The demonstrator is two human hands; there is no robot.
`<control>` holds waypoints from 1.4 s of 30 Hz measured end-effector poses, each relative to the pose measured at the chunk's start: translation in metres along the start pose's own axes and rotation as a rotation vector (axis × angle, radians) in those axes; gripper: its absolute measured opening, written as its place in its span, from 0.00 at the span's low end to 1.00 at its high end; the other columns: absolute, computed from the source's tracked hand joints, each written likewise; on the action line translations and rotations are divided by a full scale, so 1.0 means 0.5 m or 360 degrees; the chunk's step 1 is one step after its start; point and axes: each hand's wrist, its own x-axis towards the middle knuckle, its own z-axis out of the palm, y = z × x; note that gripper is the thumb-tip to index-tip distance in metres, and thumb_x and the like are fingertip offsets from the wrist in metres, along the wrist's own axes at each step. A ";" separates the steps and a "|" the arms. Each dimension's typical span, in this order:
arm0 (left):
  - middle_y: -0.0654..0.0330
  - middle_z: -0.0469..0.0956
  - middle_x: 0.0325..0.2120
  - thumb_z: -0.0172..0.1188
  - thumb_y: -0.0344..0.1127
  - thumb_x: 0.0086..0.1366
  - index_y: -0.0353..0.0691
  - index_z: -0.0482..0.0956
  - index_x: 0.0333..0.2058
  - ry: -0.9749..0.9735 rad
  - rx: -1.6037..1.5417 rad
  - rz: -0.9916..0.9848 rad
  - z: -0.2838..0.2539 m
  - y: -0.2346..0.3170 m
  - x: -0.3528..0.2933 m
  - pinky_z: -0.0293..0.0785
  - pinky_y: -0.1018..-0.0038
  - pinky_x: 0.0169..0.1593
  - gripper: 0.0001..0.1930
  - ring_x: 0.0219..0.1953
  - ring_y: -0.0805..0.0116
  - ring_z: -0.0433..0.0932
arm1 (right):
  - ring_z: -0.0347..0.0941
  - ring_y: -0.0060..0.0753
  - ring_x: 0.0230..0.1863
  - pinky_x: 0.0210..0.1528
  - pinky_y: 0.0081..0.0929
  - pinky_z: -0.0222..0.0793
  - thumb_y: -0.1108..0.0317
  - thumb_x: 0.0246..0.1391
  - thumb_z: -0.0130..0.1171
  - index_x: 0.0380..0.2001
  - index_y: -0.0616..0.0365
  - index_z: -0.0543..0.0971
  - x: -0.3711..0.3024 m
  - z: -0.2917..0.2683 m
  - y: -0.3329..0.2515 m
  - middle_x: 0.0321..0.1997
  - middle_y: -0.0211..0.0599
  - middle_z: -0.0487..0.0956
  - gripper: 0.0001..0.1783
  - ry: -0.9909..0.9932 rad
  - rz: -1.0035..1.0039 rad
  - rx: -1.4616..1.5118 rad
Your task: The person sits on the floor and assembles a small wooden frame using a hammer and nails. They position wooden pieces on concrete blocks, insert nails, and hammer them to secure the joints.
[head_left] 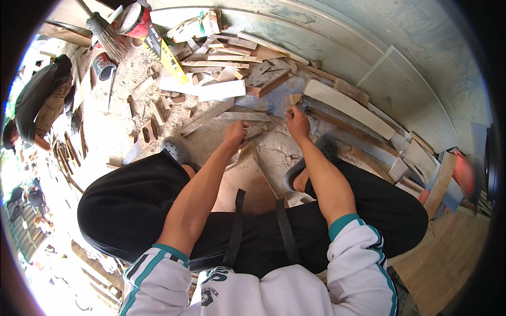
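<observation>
My left hand (pixel 235 135) is closed above the far end of a tan wooden board (pixel 245 184) that lies between my feet. A greyish, narrow piece (pixel 256 131) shows beside its fingers; whether I grip it is unclear. My right hand (pixel 298 124) is closed too, raised off to the right and apart from the left. A small tan wood block (pixel 295 98) appears right at its fingertips, and I cannot tell if it is held or lies behind them. Grey clogs (pixel 179 150) are on my feet, either side of the board.
Wood offcuts (pixel 232 58) are heaped ahead, near a yellow-and-black handsaw (pixel 163 55), a red can (pixel 133 21) and a brush (pixel 107 37). Long planks (pixel 348 108) lie along the wall at right. Another person (pixel 45 105) bends over at far left. A plywood sheet (pixel 443 263) lies at lower right.
</observation>
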 end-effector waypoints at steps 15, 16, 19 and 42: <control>0.68 0.65 0.19 0.45 0.37 0.65 0.37 0.74 0.42 0.0019 0.0060 0.0028 -0.009 -0.005 0.000 0.60 0.73 0.24 0.13 0.19 0.76 0.64 | 0.72 0.47 0.51 0.49 0.44 0.71 0.55 0.52 0.66 0.45 0.53 0.75 -0.062 -0.028 0.012 0.45 0.40 0.75 0.21 0.0233 0.0453 -0.0496; 0.68 0.65 0.19 0.45 0.37 0.65 0.37 0.74 0.42 0.0026 0.0078 0.0043 -0.006 -0.005 0.004 0.60 0.73 0.23 0.13 0.19 0.76 0.64 | 0.73 0.47 0.49 0.47 0.44 0.71 0.55 0.52 0.66 0.45 0.53 0.75 -0.066 -0.035 0.013 0.44 0.39 0.75 0.21 0.0423 0.0464 -0.0593; 0.62 0.68 0.17 0.46 0.37 0.65 0.33 0.76 0.37 0.0065 0.0015 0.0086 0.001 -0.004 0.008 0.58 0.70 0.17 0.14 0.14 0.71 0.64 | 0.74 0.48 0.46 0.47 0.44 0.70 0.55 0.52 0.65 0.41 0.55 0.78 -0.066 -0.049 0.010 0.41 0.40 0.76 0.18 0.0604 0.0264 -0.0506; 0.64 0.69 0.20 0.50 0.40 0.63 0.34 0.77 0.35 -0.0026 0.0362 0.0272 0.053 -0.023 0.043 0.62 0.73 0.24 0.14 0.20 0.73 0.67 | 0.77 0.55 0.42 0.43 0.50 0.72 0.59 0.58 0.55 0.42 0.57 0.75 0.024 0.015 0.018 0.44 0.46 0.77 0.14 0.0017 0.0214 -0.0559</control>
